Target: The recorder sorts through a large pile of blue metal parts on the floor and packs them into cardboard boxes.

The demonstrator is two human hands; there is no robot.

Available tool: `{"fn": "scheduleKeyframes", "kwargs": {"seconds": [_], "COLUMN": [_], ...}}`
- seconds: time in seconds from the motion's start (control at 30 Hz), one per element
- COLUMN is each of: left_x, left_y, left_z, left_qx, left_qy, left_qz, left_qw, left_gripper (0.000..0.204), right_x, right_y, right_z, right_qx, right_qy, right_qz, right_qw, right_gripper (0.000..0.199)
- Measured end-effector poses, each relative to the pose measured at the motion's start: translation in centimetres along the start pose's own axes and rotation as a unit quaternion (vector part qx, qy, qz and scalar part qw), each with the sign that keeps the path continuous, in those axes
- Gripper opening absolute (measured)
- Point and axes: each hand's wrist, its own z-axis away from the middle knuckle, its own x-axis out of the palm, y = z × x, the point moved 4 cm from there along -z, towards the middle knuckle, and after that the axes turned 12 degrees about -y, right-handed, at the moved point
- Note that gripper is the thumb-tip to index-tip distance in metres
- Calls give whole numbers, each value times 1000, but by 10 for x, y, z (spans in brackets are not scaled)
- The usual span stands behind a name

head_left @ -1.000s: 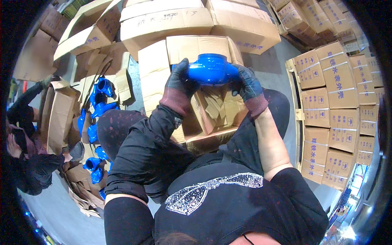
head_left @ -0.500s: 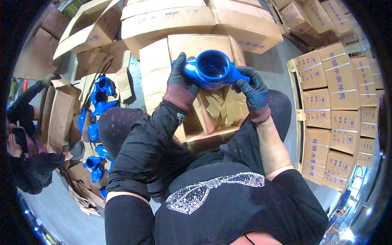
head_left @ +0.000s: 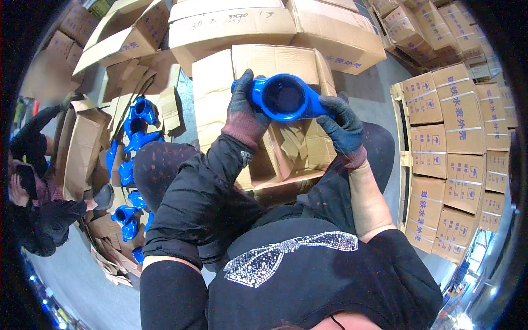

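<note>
A blue pipe fitting (head_left: 283,99) is held up in front of the person's body, its round bowl facing the camera. The left hand (head_left: 246,110) has its grip closed around the left neck, thumb upward; the right hand (head_left: 342,127) has a grip that pinches the right end between thumb and fingers. Both hands wear dark gloves with reddish cuffs.

The fitting looks like coated cast metal, so it is probably heavy for its size and quite stiff. The gloss suggests a slippery skin, and the coating might chip if knocked. The two side necks seem the best places to take hold, one in each hand; the bowl's thick rim could serve too.

Its colour is an even, shiny blue, with a wide circular mouth, a dark inside, and a narrower neck running out to either side.

Just below and beyond it is an open cardboard box (head_left: 269,60) with folded cardboard pieces (head_left: 291,144) inside. To the left, more blue fittings (head_left: 142,140) lie near loose cardboard, with another person (head_left: 41,228) past them. Farther off are strapped cartons (head_left: 461,110) on a pallet (head_left: 403,159) at right, and large boxes (head_left: 231,27) ahead.
</note>
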Motion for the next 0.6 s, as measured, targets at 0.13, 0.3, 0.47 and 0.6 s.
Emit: {"fn": "scheduleKeyframes", "kwargs": {"seconds": [0.13, 0.3, 0.47, 0.6], "left_x": [5, 40, 48, 63], "left_y": [10, 8, -12, 4], "left_z": [9, 14, 20, 31], "left_qx": [0, 5, 60, 200], "left_qy": [-1, -79, -122, -43], "left_qz": [-18, -103, -168, -215], "left_qw": [1000, 992, 976, 955], "left_gripper": [23, 30, 44, 49], "right_x": [7, 19, 37, 62], "right_y": [0, -1, 7, 1], "right_z": [-7, -13, -11, -17], "right_qx": [51, 130, 58, -12], "right_qy": [12, 47, 12, -20], "right_qz": [-82, -211, -140, 46], "right_qw": [995, 968, 988, 999], "right_gripper": [37, 43, 42, 42]}}
